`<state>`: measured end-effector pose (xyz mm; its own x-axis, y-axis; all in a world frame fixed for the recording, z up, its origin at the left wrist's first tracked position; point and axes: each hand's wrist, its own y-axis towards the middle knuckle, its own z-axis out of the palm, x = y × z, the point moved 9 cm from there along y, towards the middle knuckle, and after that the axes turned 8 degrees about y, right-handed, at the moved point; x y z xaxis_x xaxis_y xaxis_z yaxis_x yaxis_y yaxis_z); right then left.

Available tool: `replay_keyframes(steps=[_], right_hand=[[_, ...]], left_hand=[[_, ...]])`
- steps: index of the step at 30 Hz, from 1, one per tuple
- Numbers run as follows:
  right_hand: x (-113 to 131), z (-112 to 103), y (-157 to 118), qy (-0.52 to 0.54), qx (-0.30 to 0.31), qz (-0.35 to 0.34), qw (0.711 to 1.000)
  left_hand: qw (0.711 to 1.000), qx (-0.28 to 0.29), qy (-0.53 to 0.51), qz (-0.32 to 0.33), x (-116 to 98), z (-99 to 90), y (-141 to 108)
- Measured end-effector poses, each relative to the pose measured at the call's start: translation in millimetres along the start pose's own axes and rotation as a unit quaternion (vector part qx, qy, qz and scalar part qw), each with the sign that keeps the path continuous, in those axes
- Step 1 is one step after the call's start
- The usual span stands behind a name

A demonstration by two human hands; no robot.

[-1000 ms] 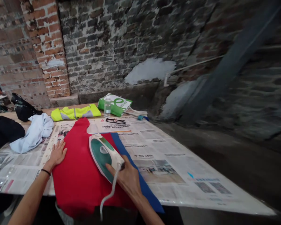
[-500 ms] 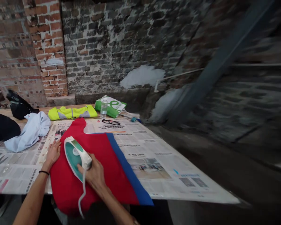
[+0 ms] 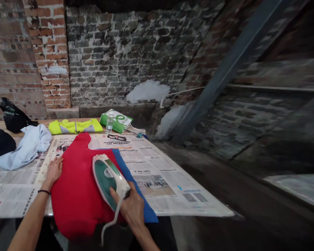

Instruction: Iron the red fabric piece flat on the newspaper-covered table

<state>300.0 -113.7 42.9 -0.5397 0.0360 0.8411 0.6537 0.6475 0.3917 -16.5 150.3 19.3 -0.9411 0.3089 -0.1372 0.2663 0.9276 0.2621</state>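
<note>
A white and green iron (image 3: 106, 179) rests on the right part of a red cloth piece (image 3: 73, 181), its tip pointing away from me. My right hand (image 3: 133, 205) is wrapped round its handle, and a white cord hangs from the back. Blue cloth (image 3: 149, 211) shows from under the red cloth along the right edge. My left hand (image 3: 54, 170) lies with fingers spread at the left edge of the red cloth, a black band at its wrist.
Newspaper under clear plastic covers the table (image 3: 178, 188). Along the back lie a yellow garment (image 3: 75, 126), a green and white bag (image 3: 117, 122), a bottle (image 3: 109, 123) and glasses (image 3: 117, 137). At left are light blue cloth (image 3: 28, 146), dark cloth (image 3: 0, 143) and a black bag (image 3: 14, 116).
The iron in my right hand has moved right across the red cloth, towards the blue edge. My left hand stays at the cloth's left edge. The view has turned slightly right.
</note>
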Motion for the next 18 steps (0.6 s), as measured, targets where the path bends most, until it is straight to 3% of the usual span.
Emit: replay_keyframes(steps=[5, 9, 13, 18], right_hand=[[18, 42, 71, -0.070, 0.035, 0.056, 0.995], [28, 69, 99, -0.082, 0.051, 0.063, 0.993], [21, 56, 81, -0.100, 0.067, 0.060, 0.991], [6, 4, 18, -0.090, 0.059, 0.038, 0.993]], left_hand=[[1.000, 0.008, 0.018, 0.009, -2, -4.8, 0], [0.999, 0.014, 0.027, 0.011, -3, -6.4, -1], [1.000, 0.017, 0.021, 0.010, -6, -5.7, -2], [1.000, 0.021, 0.008, 0.000, -8, -2.3, -4]])
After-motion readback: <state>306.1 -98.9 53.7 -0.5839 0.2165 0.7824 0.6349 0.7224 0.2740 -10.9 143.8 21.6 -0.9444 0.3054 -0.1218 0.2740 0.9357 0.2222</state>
